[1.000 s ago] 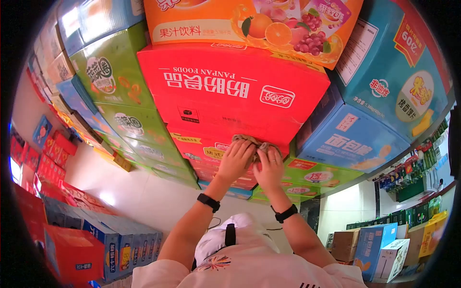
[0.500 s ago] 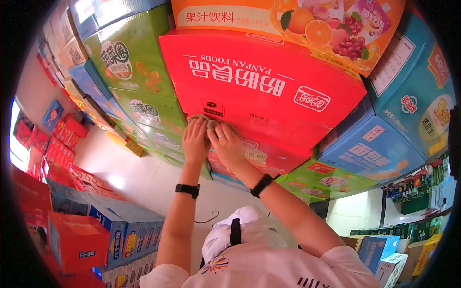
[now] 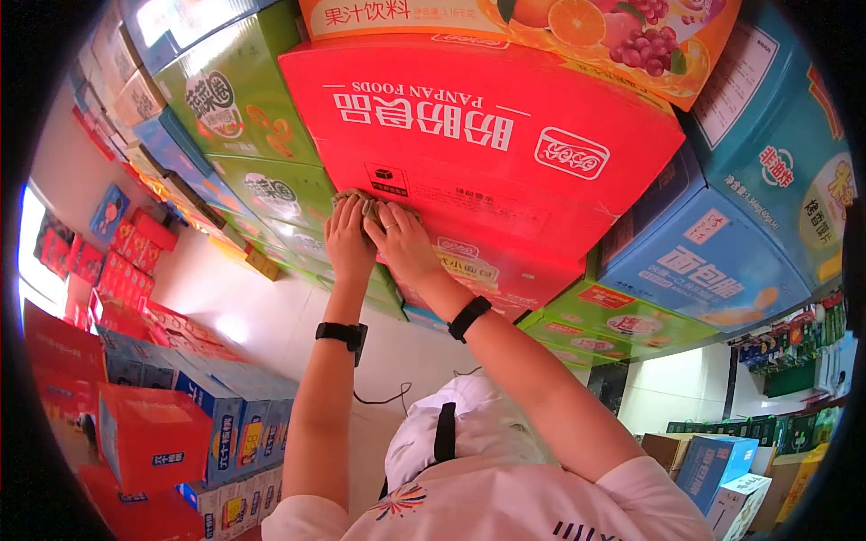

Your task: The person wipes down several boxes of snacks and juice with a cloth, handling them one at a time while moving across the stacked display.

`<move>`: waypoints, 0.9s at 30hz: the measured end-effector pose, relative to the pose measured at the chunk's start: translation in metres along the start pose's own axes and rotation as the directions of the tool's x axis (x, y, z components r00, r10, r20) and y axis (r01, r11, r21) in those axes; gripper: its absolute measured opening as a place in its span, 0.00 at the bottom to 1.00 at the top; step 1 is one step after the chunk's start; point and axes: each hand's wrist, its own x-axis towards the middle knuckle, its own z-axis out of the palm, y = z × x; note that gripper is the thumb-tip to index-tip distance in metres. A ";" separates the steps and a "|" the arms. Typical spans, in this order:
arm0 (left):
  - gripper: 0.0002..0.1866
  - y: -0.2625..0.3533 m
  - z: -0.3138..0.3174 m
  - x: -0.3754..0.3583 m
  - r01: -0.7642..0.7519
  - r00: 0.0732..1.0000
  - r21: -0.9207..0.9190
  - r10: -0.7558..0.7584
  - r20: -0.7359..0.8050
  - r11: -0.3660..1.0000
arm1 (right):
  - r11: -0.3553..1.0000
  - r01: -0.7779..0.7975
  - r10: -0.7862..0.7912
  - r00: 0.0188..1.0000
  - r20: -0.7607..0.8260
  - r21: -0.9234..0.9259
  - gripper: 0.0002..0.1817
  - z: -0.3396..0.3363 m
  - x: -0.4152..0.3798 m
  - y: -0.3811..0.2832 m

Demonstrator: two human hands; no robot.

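My left hand (image 3: 350,242) and my right hand (image 3: 402,242) lie side by side at the near left edge of a big red carton (image 3: 433,135). Under the curled fingers of both is a crumpled brown cloth (image 3: 368,204), pressed against the carton where its top meets its front side. White lettering reading PANPAN FOODS runs upside down across the red top. Each wrist wears a black band. Part of the cloth is hidden beneath the fingers.
An orange juice-drink carton (image 3: 541,27) stands on the red one. Green cartons (image 3: 225,86) are stacked at left, blue (image 3: 704,261) and teal (image 3: 776,135) ones at right. More blue cartons (image 3: 239,424) and a red box (image 3: 152,437) stand lower left. Pale floor (image 3: 271,338) shows between stacks.
The whole view has shifted, so the cartons sit slightly higher and further left. Both hands and the cloth have slid a little left along the red carton's edge.
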 end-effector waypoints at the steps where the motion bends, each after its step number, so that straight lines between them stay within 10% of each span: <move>1: 0.19 0.003 0.000 0.000 -0.006 1.000 -0.004 0.006 -0.008 1.000 | 0.998 -0.016 0.015 1.000 0.027 0.060 0.18 -0.003 -0.001 0.001; 11: 0.22 0.091 -0.004 -0.014 -0.062 0.996 -0.208 0.073 0.043 0.976 | 0.923 -0.241 0.198 0.966 0.166 0.301 0.24 -0.059 -0.066 0.043; 27: 0.23 0.232 0.007 -0.037 -0.147 0.931 -0.524 0.296 0.212 0.839 | 0.891 -0.452 0.450 0.891 0.054 0.032 0.21 -0.162 -0.166 0.102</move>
